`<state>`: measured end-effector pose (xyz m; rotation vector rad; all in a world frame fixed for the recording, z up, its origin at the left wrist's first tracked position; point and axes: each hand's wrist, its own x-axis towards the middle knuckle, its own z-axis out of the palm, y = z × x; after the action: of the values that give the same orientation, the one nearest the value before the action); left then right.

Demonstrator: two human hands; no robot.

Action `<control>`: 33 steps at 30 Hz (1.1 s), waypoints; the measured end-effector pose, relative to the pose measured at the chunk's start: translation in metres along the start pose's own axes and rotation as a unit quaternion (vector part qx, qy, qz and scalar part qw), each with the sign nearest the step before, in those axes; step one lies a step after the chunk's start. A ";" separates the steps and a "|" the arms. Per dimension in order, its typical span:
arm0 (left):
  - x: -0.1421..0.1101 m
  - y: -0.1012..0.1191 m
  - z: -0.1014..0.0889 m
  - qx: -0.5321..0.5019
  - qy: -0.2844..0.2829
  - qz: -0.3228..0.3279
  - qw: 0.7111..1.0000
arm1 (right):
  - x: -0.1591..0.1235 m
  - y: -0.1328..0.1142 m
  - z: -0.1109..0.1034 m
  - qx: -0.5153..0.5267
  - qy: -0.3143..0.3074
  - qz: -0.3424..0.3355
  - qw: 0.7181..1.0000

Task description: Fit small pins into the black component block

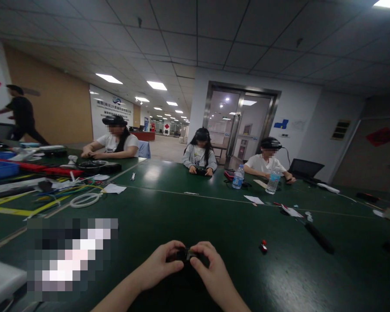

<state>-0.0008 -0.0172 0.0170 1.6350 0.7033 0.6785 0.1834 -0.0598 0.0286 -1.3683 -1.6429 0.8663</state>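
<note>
Together, the person's left hand and right hand hold a small black blocky object just above the near part of the broad dark-green tabletop. The left thumb and fingers pinch its left end, with only a narrow gap between them; the right thumb and fingers close likewise on its right end. Fingers hide much of the object, so its exact shape cannot be told.

To the right, well apart from the hands, lies a tiny red-and-black piece, and beyond it a long black-handled tool. A white coil of tubing lies to the left, near a white paper sheet. Two clear plastic water bottles stand farther back, before a seated co-worker in white.
</note>
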 end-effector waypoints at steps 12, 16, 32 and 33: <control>0.000 -0.003 -0.001 -0.012 0.008 0.005 1.000 | 0.002 0.007 -0.001 -0.029 -0.043 0.006 0.999; 0.003 -0.008 -0.003 -0.048 0.008 0.022 0.999 | 0.001 0.012 0.002 0.004 -0.056 -0.018 0.998; 0.003 -0.016 -0.008 -0.041 0.004 0.033 0.999 | 0.000 0.008 0.000 0.035 -0.046 0.019 0.998; 0.003 -0.016 -0.008 -0.040 0.004 0.030 0.999 | 0.000 0.007 0.000 0.036 -0.043 0.024 0.998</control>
<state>-0.0064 -0.0074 0.0023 1.5862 0.6265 0.7481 0.1866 -0.0586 0.0221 -1.3414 -1.6334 1.0165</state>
